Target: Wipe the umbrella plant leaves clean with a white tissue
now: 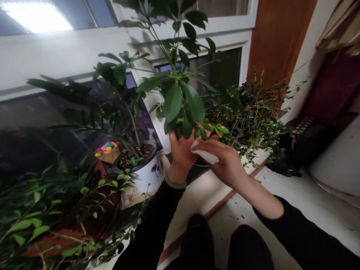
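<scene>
Your right hand [229,163] pinches the white cloth [206,153]; your left hand [182,150] is just beside it, below the broad-leaved plant [173,101]. Whether the left fingers grip a leaf cannot be told. Support any leaf from behind and press lightly; hard pulling likely tears it. The white pot [144,178] bears a dark flower print [154,168]; no brand, label or writing is legible.

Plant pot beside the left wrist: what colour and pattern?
White plant pot with a dark flower motif; clearest in the head view.
</scene>
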`<state>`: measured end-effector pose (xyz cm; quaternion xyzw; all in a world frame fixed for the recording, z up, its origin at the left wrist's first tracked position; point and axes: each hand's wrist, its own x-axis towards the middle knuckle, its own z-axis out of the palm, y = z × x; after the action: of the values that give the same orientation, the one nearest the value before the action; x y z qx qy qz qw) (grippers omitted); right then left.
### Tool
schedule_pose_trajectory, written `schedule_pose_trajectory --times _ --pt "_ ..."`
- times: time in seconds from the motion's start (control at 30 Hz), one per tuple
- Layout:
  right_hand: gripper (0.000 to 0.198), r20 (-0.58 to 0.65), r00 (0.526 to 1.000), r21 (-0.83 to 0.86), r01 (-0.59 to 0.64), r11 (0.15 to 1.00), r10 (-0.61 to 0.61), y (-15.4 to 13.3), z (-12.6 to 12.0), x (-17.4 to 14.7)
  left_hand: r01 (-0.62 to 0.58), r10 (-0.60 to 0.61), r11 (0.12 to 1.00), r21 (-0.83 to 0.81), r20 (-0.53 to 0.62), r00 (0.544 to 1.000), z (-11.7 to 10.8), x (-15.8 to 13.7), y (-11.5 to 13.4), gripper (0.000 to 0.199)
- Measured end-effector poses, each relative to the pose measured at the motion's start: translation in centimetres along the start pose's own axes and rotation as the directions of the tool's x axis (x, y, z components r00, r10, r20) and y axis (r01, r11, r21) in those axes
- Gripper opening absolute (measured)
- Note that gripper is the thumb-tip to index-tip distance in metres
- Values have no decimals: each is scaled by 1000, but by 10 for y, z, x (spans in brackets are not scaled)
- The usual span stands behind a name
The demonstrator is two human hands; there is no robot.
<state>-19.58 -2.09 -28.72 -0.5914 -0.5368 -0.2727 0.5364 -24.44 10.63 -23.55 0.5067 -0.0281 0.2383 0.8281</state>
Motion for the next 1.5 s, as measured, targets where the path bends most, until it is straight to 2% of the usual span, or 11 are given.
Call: schedule_pose_trajectory --times 0.07,0.17,0.33,0.43,0.5,0.6,0.7,0.77,1.07,1.33,1.5 --pt "19 70 994 117 -87 989 79 -12 -3 -5 55 -52 996 -72 43 998 -7 -4 0 79" --pt "11 -34 947 199 -308 930 320 -20 -22 -10 95 -91 985 -142 33 995 -20 -13 -1 80" --pt "13 -327 754 277 -499 821 569 10 -54 -2 -260 228 941 -216 -164 960 -22 -27 4 62" --pt "12 -418 718 251 -498 830 557 27 -63 18 -228 214 923 -311 -79 974 -16 -27 12 67" --pt "12 -470 745 160 -456 875 474 27 -66 39 -162 170 915 -370 -14 985 -13 -23 16 69" --pt "9 -512 842 -125 -268 955 169 12 -69 76 -106 152 899 -424 76 985 -10 -15 19 70" --pt "18 -391 914 -340 -37 940 -106 -3 -61 106 -92 171 897 -432 147 974 -6 -9 22 73" --pt "24 -311 933 -346 65 936 -180 -7 -49 117 -99 185 904 -415 173 967 -2 -7 26 74" --pt "45 45 972 -230 234 945 -230 -15 10 78 -229 277 913 -337 101 955 4 -4 31 73" --pt "71 125 969 -163 234 958 -215 -15 29 7 -112 160 925 -364 105 982 -7 -7 27 84" --pt "57 148 984 46 94 994 -100 -35 18 -18 -95 142 947 -308 136 980 -15 -2 25 91"
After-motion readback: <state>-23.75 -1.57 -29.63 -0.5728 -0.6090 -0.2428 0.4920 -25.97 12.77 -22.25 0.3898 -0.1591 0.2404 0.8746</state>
